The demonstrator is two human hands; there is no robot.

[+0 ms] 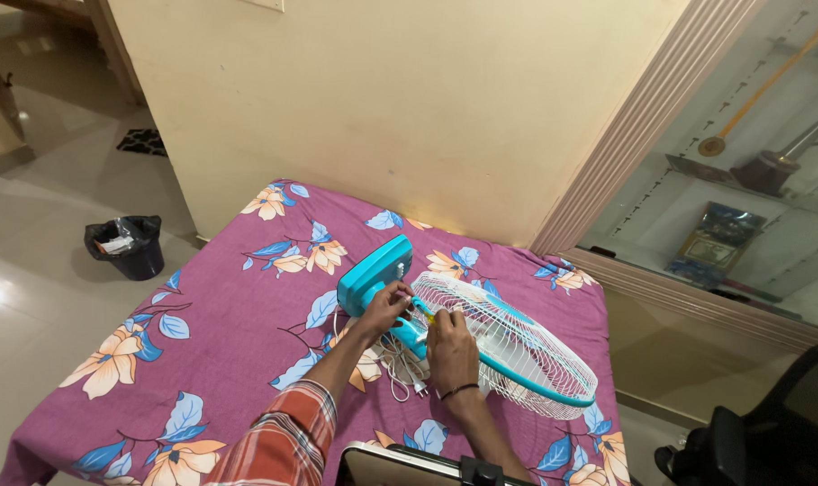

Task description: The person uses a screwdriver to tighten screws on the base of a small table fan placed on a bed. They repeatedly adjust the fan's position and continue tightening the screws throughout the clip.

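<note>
Purple flowery bed (247, 297) holds a blue fan (481, 333) lying flat. Left hand (386, 310) grips its neck. Right hand (451, 351), at 3 o'clock from it, pinches a small tool (424, 312). A slip could poke fingers or bend the grille.

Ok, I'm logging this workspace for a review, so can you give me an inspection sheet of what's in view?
Surface: bed with a purple flowered cover.
Job's things: teal and white fan lying on its side, white grille to the right, teal base to the left.
Clutter: nothing seen on the cover besides the fan.
Grippers: left hand grips the fan's neck; right hand holds a small yellow-handled tool against it, partly hidden.
Cables: white cord and plug bundled below the hands.
Surroundings: black bin on the floor, cream wall, glass-fronted shelf, dark chair.
</note>
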